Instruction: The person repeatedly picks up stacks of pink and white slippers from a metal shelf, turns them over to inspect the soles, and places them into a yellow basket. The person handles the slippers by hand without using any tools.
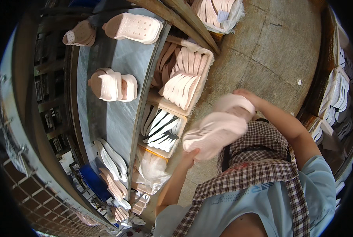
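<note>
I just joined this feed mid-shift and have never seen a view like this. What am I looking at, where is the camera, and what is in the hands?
There is no machine here: a person works with two bare hands. The one picture comes from a wide fisheye camera on the person's head, looking down, so straight edges bend near the rim.

The left hand and the right hand hold a pale pink slipper between them, over a checked apron. The slipper is blurred.

To the left runs a grey metal table with more pink slippers on it. Beside the table stand boxes: one with pale pink soles on edge, one with black-and-white soles. Below is a concrete floor.
</note>
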{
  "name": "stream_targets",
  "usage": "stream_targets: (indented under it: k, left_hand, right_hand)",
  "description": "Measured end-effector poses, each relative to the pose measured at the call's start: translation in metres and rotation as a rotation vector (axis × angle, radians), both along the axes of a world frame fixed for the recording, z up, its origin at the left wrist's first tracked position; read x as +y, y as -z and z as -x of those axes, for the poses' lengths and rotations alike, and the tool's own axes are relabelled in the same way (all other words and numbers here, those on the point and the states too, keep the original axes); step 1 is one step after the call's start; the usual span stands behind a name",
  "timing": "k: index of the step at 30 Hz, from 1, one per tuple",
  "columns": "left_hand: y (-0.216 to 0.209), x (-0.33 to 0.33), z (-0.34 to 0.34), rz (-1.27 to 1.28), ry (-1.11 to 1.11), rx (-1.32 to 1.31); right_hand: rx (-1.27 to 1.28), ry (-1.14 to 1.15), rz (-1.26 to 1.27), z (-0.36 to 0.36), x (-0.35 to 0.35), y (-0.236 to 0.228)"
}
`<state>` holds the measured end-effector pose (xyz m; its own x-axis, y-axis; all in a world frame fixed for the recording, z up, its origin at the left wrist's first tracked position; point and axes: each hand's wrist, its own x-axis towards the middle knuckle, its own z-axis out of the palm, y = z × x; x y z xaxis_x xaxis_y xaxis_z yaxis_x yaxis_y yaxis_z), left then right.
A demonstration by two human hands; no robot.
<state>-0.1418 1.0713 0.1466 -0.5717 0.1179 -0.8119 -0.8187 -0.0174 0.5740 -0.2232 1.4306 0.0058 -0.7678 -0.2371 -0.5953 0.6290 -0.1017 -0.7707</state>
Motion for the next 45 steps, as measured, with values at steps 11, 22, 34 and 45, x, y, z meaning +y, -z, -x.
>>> stream_targets:
  k: [11,22,34,45]
  left_hand:
    - [0.127,-0.083,0.274,1.268,0.5,1.007]
    - [0.25,-0.066,0.343,0.773,1.062,0.934]
    - [0.268,-0.031,0.364,0.742,0.797,0.585]
    - [0.116,0.092,0.25,0.5,0.797,0.829]
  right_hand:
    - [-0.601,0.601,-0.019,-0.11,0.045,0.102]
    - [-0.856,0.494,-0.144,-0.177,-0.005,0.176]
    - [-0.691,0.459,-0.042,-0.124,-0.04,0.185]
    - [-0.464,0.427,-0.183,-0.161,0.028,0.176]
